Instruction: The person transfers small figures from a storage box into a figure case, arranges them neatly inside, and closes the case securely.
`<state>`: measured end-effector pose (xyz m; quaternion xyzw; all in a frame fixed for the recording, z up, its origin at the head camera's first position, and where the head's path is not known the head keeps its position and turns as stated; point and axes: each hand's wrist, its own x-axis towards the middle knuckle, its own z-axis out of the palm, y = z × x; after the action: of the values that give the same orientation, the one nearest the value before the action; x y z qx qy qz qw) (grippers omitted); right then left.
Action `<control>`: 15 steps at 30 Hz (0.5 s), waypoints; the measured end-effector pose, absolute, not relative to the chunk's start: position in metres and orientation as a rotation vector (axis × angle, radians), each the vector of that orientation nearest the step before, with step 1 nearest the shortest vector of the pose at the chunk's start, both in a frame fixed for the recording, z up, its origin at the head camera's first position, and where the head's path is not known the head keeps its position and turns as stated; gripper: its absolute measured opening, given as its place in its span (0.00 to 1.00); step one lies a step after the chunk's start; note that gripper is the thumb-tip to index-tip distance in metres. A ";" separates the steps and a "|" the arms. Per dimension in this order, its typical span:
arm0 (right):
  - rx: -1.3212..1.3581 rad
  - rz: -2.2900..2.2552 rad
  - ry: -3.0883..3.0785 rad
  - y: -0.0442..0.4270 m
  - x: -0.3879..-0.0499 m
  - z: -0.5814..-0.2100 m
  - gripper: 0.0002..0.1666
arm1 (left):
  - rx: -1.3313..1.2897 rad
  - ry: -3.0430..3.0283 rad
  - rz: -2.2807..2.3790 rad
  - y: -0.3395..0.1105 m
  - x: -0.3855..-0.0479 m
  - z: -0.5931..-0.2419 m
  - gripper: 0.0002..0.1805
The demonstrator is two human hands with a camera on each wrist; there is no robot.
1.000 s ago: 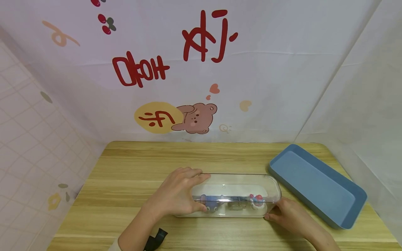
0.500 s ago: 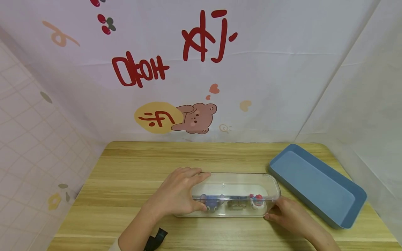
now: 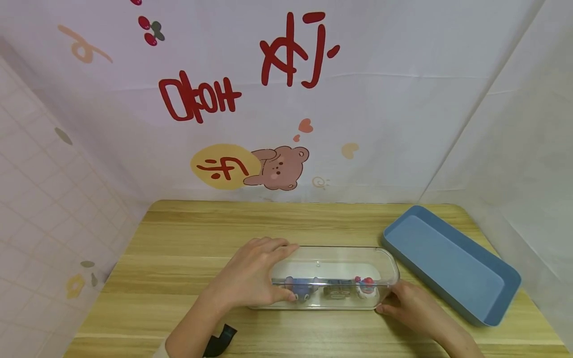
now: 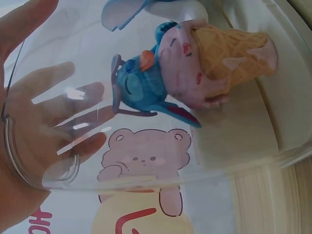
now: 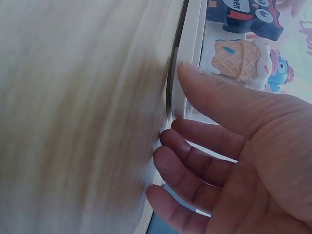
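A long clear display box (image 3: 344,254) with a pale base (image 5: 190,41) stands at the table's front middle. Inside are a blue-eared figure (image 3: 301,287), a dark blocky figure (image 5: 256,20) and a blue character on an ice-cream cone (image 4: 234,56). My left hand (image 3: 250,276) grips the clear cover at its left end, thumb in front and fingers at the back. At the front right corner, my right hand (image 3: 414,309) pinches the base, thumb (image 5: 209,92) on its rim and curled fingers beneath or against its edge; the exact contact is hidden.
A blue rectangular tray (image 3: 452,268) lies slanted at the right, close to the box's far right corner. Beside my left forearm is a black object (image 3: 220,342), partly hidden. A printed white cloth (image 3: 380,109) hangs behind the wooden table (image 3: 188,223).
The cover's upper edges appear very slightly higher than a second ago. Both hands keep their places on the box, and the head view has tilted a little.
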<state>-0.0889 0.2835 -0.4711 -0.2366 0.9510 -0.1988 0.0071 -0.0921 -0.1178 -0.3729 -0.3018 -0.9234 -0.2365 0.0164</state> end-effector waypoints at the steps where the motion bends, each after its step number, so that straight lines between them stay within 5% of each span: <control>1: -0.737 -0.620 2.974 0.284 -0.088 -0.471 0.21 | -0.935 -2.865 -0.734 -0.119 -0.092 -0.373 0.48; 15: -0.713 -0.757 2.893 0.289 -0.086 -0.454 0.13 | -0.842 -2.796 -0.766 -0.144 -0.088 -0.375 0.45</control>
<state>-0.0864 0.2889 -0.4544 -0.2317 0.9406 -0.2461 0.0335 -0.0885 -0.1444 -0.3751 -0.2785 -0.9244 -0.2533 0.0615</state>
